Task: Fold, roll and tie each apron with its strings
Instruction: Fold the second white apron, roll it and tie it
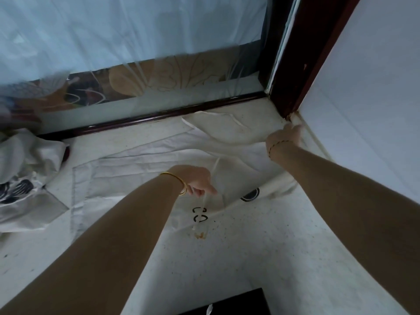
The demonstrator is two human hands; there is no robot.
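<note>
Lowest in frame, speckled floor (261, 246) and an orange stain (200, 234) close to the cloth's near edge. Just above, black marks (200, 215) on the spread apron (136, 169) read roughly "CO", nothing more. Right of them, a round black emblem (250, 194) is half tucked under a fold and unreadable.

Mid-frame, the left hand (200, 183) pinches a thin string (216, 165) in curled fingers, tail dangling. The risk here: a hard tug bunches the flat apron and spoils the fold, and that tail could drag through the stain.

Farther up, right of centre, the right hand (286, 135) reaches the apron's far corner by the dark door frame (295, 76). Its fingers are hidden behind the wrist, so gripping or pressing, I cannot tell. If that corner slips, the edge goes slack
</note>
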